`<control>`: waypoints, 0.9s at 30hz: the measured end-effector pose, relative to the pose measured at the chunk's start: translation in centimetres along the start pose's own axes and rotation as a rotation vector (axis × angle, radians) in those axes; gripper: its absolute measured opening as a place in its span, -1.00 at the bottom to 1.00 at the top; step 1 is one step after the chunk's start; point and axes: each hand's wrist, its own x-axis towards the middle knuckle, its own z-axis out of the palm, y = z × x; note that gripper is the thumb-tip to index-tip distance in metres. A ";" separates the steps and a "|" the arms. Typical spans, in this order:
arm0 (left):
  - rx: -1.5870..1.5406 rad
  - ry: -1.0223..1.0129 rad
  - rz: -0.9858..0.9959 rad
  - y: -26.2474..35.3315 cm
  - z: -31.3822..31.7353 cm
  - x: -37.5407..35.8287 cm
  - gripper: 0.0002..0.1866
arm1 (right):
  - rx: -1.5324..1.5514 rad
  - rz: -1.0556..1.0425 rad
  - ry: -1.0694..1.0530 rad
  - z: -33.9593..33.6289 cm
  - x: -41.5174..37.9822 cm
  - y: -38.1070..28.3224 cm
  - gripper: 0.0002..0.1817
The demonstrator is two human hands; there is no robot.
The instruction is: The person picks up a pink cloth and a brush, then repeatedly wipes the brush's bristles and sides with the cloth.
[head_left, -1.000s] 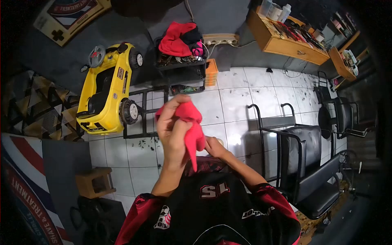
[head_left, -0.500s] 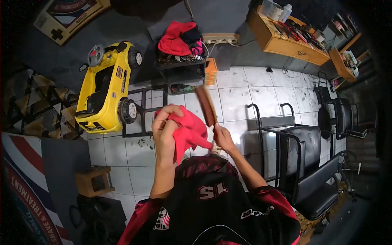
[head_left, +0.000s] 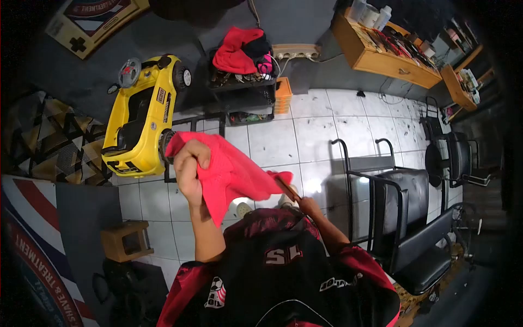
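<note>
In front of my body a red cloth (head_left: pixel 234 169) is stretched out sideways. My left hand (head_left: pixel 189 173) is closed around its upper left part. My right hand (head_left: pixel 309 207) grips the handle of a brush (head_left: pixel 287 188), whose head end is partly hidden by the cloth. The cloth's right end lies against the brush. Below the cloth, my shoes (head_left: pixel 239 209) show in part on the tiled floor.
A yellow toy car (head_left: pixel 140 114) stands on a dark frame at left. A black shelf cart (head_left: pixel 248 98) with cloths is ahead. Black chairs (head_left: pixel 400 201) stand to the right, a wooden drawer counter (head_left: pixel 381 60) beyond. A small brown stool (head_left: pixel 125 241) is at lower left.
The bunched cloth has spread out as my left hand moved left. My right hand has moved slightly right and down, and the brush has tilted and now sits partly behind the cloth.
</note>
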 end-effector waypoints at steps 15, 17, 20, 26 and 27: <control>0.390 -0.293 -0.162 -1.7 3.6 -1.0 -0.58 | 1.186 -0.461 0.174 -17.2 -13.3 -19.0 -0.52; 0.423 -0.387 -0.089 -1.8 3.6 -1.0 -0.59 | 1.157 -0.687 0.187 -17.2 -12.9 -20.0 -0.59; 0.361 -0.304 -0.012 -0.3 3.5 0.2 -0.58 | 1.033 -0.616 0.139 -13.8 -7.0 -18.3 -0.61; 0.257 -0.043 0.255 2.2 1.9 1.4 -0.56 | 0.047 -0.157 0.216 -6.3 -0.4 -8.3 -0.46; 0.225 -0.012 0.255 2.4 1.7 1.0 -0.56 | 0.032 -0.093 0.174 -5.3 -0.2 -6.4 -0.43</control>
